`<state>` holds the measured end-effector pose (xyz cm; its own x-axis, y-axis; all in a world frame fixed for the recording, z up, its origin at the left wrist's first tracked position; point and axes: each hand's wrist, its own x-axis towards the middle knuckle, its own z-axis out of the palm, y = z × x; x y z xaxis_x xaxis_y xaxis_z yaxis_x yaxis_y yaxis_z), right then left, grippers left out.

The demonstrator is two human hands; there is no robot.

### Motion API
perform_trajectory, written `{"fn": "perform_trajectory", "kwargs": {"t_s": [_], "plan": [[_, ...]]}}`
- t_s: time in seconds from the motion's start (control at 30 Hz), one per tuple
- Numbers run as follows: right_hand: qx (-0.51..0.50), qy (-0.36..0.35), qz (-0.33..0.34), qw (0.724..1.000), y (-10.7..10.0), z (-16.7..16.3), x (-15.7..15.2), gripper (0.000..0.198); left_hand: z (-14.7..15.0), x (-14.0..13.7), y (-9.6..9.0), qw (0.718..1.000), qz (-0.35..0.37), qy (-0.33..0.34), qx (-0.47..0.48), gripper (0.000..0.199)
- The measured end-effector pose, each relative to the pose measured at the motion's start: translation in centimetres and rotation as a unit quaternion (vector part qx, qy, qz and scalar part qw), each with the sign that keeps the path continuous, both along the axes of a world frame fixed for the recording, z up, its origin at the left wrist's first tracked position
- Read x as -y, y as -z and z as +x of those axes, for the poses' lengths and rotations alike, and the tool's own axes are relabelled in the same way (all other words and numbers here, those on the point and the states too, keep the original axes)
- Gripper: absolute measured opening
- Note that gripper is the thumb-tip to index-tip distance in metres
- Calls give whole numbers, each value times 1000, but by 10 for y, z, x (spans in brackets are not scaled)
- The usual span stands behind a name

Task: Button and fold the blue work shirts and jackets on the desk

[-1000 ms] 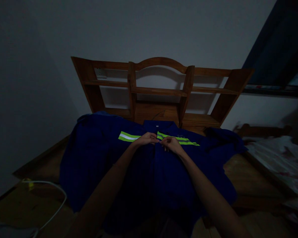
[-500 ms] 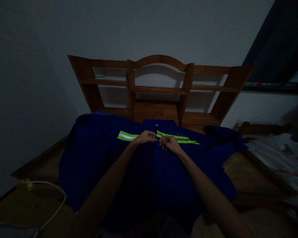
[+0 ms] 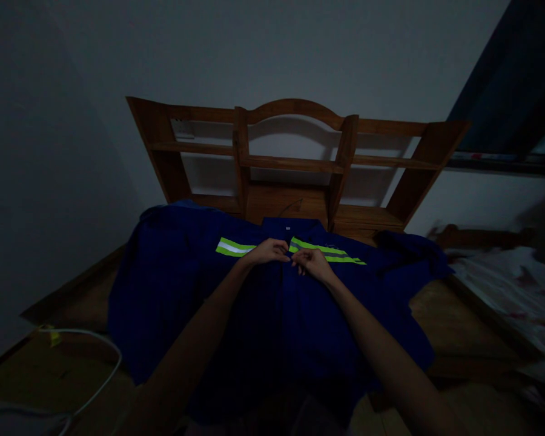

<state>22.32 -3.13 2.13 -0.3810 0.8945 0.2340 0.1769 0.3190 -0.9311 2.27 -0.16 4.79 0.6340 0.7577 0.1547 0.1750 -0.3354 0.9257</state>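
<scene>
A dark blue work jacket (image 3: 172,290) lies spread out, its collar at the far side and a sleeve out to each side. Yellow-green reflective strips (image 3: 340,254) cross its chest. At the front opening, my left hand (image 3: 270,251) pinches the fabric edge near the inner end of the left strip. Just right of it, my right hand (image 3: 312,262) has its fingertips closed on the other edge of the opening. The fingertips of both hands almost meet. Any button or fastener between them is too small and dark to make out.
Behind the jacket stands a wooden shelf unit (image 3: 295,162) against the wall. A white cable (image 3: 113,348) loops at the lower left. To the right lies a pale, crumpled plastic or cloth heap (image 3: 518,284). A dark curtain (image 3: 513,79) hangs at the upper right. The room is dim.
Little differs. Both hands stay at the jacket's front opening with nearly the same pinch, and the view has shifted very slightly.
</scene>
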Motion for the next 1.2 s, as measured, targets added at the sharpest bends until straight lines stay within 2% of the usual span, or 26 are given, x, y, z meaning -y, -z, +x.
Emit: {"fn": "perform_trajectory", "kwargs": {"t_s": [0.1, 0.37, 0.53, 0.7, 0.87, 1.07, 1.2], "plan": [[1, 12, -5, 1000, 1, 0, 0, 29, 0, 0, 1, 1000, 6, 18, 2, 42], [2, 18, -9, 1000, 0, -1, -3, 29, 3, -3, 7, 995, 103, -16, -6, 39], [13, 39, -3, 999, 3, -2, -5, 30, 4, -6, 10, 976, 202, -70, -37, 37], [8, 45, -3, 999, 1, -3, -4, 34, 8, -6, 9, 961, 259, -70, -63, 30], [-8, 35, -18, 999, -8, -3, 2, 32, 9, -1, 6, 951, 288, -81, -82, 26], [-40, 157, 14, 987, -10, 2, 0, 32, 8, -3, 9, 945, 300, -100, -90, 22], [-49, 198, 27, 979, -7, 5, -3, 35, 9, -5, 13, 962, 253, -83, -66, 27]]}}
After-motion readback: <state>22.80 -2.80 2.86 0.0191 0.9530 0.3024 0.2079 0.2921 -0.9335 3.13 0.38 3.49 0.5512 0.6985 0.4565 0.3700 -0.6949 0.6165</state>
